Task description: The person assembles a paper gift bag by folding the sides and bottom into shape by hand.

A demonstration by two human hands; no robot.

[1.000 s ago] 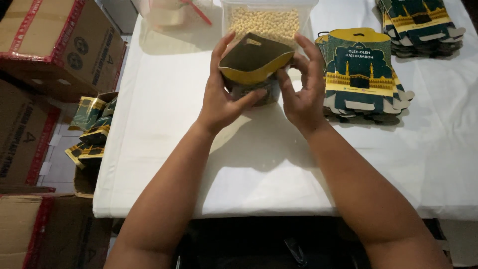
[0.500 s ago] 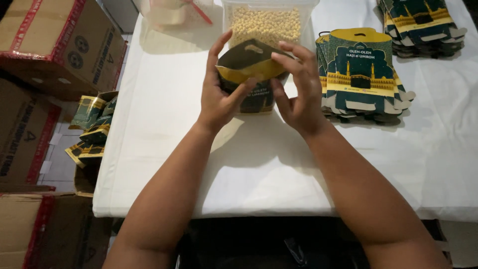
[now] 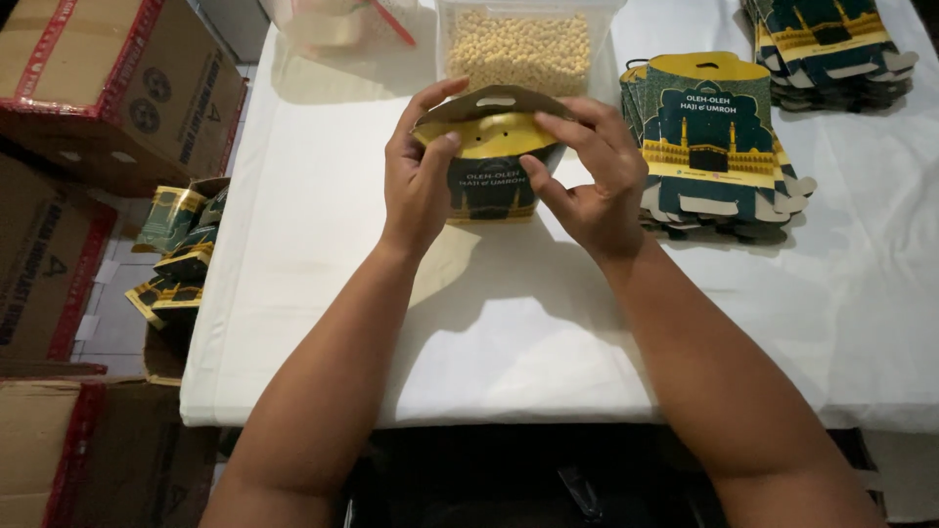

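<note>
1. One pouch (image 3: 492, 161) is sitting in hand, dark green with a yellow top, over the far middle of the tabletop (image 3: 323, 293), which is lying under a white cloth.
2. Two hands are working it. The left hand (image 3: 419, 176) is clamping the pouch's left edge, thumb on the yellow front, fingers curling behind the top flap; its grip is closed on the pouch.
3. The right hand (image 3: 587, 181) is pinching the right edge, thumb on the dark front, fingers arching over the flap; its grip is likewise closed on the pouch.
4. The pouch is standing upright, printed face towards the wearer, mouth and hanger flap pointing up and away, and the mouth is gaping open. Its long axis is hard to judge under the hands; the visible part is running roughly left to right.
5. One clear tub (image 3: 518, 44) of pale round pieces is sitting just beyond the pouch.
6. Two stacks of flat pouches: one stack (image 3: 709, 147) is lying just beside the right hand, a second stack (image 3: 831, 49) is lying at the far right corner. Count within each cannot be told.
7. More pouches (image 3: 176, 249) are piling in a box off the tabletop's left edge; number unclear.
8. Three cartons (image 3: 108, 88) are showing at left.
</note>
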